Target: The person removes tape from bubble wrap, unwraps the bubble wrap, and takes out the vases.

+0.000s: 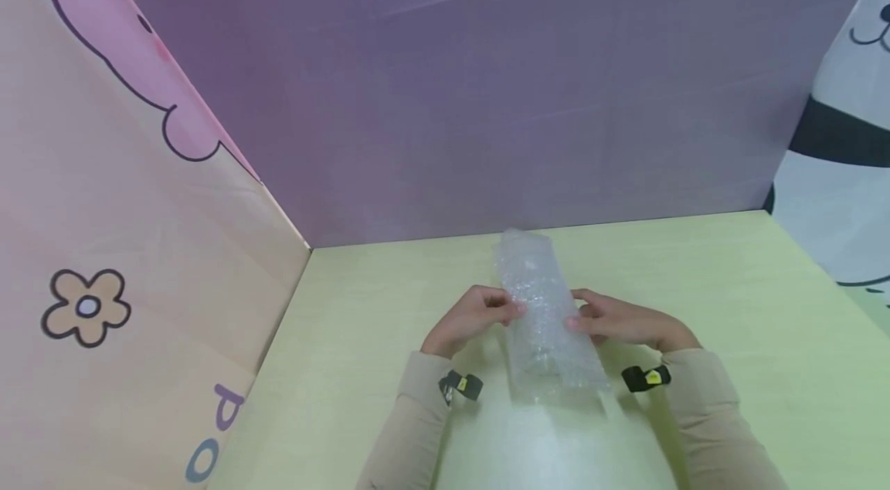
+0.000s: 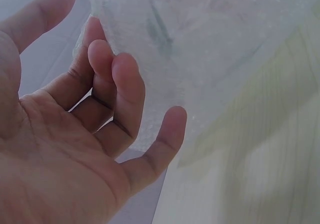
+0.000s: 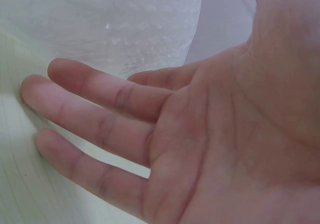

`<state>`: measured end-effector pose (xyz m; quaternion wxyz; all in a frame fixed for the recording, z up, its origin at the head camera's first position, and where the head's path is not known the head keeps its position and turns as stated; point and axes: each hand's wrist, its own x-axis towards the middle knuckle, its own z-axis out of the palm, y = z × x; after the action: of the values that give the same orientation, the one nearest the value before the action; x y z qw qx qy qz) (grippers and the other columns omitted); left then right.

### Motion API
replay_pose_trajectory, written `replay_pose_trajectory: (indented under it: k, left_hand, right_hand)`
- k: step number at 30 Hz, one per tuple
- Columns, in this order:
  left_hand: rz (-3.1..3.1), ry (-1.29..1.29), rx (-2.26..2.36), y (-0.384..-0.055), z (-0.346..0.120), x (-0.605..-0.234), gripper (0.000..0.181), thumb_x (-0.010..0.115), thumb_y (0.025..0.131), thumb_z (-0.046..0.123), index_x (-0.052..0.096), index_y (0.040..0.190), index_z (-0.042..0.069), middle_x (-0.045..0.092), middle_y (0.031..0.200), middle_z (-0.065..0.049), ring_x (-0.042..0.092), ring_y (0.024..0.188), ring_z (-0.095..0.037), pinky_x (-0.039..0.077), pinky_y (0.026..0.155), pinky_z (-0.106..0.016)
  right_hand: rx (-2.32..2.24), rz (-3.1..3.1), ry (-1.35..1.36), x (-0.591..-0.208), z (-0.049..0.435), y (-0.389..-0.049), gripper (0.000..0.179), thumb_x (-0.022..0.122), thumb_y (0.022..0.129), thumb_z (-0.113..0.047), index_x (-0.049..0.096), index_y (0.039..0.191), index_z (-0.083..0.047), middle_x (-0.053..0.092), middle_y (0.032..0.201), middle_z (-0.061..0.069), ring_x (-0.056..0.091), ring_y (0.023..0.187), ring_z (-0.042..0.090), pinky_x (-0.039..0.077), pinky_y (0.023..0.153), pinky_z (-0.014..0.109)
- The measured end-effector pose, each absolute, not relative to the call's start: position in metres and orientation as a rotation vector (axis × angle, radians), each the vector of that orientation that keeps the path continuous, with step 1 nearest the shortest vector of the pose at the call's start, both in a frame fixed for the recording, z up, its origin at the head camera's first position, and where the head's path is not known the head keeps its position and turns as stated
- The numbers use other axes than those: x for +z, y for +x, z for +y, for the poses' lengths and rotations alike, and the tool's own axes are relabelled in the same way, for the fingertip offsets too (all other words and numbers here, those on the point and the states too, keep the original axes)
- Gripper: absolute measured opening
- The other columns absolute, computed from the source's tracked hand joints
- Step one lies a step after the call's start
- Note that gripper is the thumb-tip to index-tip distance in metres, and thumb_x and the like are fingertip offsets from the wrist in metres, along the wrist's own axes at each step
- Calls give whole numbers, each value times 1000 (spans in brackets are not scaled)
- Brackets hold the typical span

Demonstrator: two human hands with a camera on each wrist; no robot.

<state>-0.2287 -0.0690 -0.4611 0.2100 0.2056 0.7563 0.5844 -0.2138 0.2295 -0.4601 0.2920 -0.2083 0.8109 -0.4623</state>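
Observation:
A long piece of clear bubble wrap, folded or rolled lengthwise, lies between both hands, its near end casting a shadow on the table. Its middle bulges like a cylinder, and faint greenish streaks show through the bubble wrap in the left wrist view; what is inside is hidden. My left hand pinches the left edge, thumb on top, while its other fingers are partly curled. On the opposite edge my right hand holds the wrap between thumb and index finger. Its three other fingers stretch out nearly straight near the tabletop.
The pale yellow-green table ends at a purple backdrop close behind the far end of the wrap. A printed cloth wall borders the left side, and a panda-patterned one stands at the right.

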Motion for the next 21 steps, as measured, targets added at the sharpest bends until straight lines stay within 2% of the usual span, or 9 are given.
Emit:
replay_pose_trajectory:
  k: [9, 21]
  left_hand:
    - [2079, 579, 1627, -229, -69, -462, 19, 72, 95, 20, 75, 97, 2, 66, 87, 6, 58, 88, -10, 49, 100, -52]
    - [2120, 567, 1615, -229, -66, -464, 17, 76, 93, 24, 74, 88, 8, 62, 85, 6, 56, 86, -9, 50, 98, -54]
  right_hand:
    - [-1233, 2146, -572, -461, 230, -215, 71, 51, 107, -36, 17, 161, -5, 59, 138, 21, 66, 116, 27, 55, 102, 47]
    - [-1229, 2142, -549, -462, 231, -216, 72, 52, 107, -37, 17, 162, -6, 59, 139, 20, 66, 118, 28, 53, 103, 50]
